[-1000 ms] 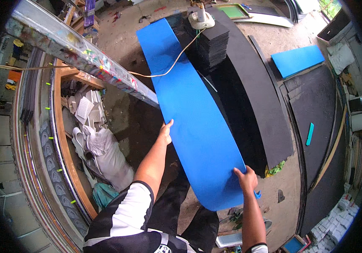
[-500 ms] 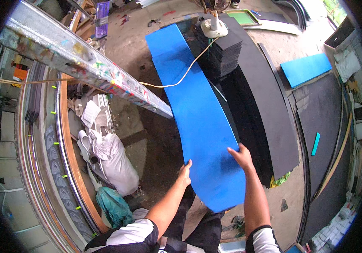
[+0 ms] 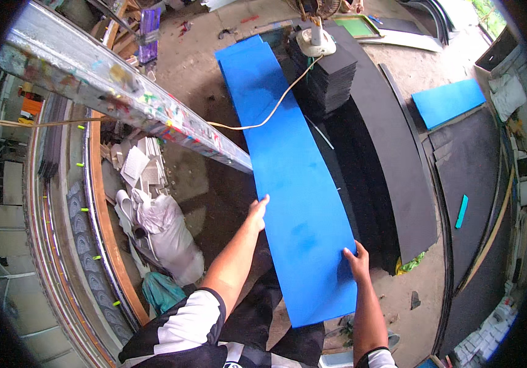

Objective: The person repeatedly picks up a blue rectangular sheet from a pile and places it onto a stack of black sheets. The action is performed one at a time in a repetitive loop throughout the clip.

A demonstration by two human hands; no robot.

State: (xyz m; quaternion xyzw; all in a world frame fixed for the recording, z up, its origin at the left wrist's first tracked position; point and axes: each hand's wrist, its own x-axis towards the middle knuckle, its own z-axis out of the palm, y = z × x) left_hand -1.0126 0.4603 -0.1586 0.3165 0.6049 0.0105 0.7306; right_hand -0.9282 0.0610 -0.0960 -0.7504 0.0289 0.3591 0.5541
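**Two hands on a long blue sheet**

Head view: white sacks lie low at the left, bulging and knotted, beside a heap of pale flat cartons and a crumpled teal bag. At the far right rim sit stacked whitish packages; any print on them is too small to tell. A second, short blue panel lies far right, and a slim teal strip rests on the dark mats.

The long blue foam sheet runs from the near centre away toward the far middle, narrow and smooth, slightly bowed, with a duller patch near its close end. It lies over the black mats, and a tan cord crosses its far part, leading to a white fan base set on a stack of black sheets.

The left hand lies with fingers stretched out along the sheet's left edge. The right hand presses flat with fingers spread on the sheet's right edge near the close end. A paint-flecked metal beam slants across the left.
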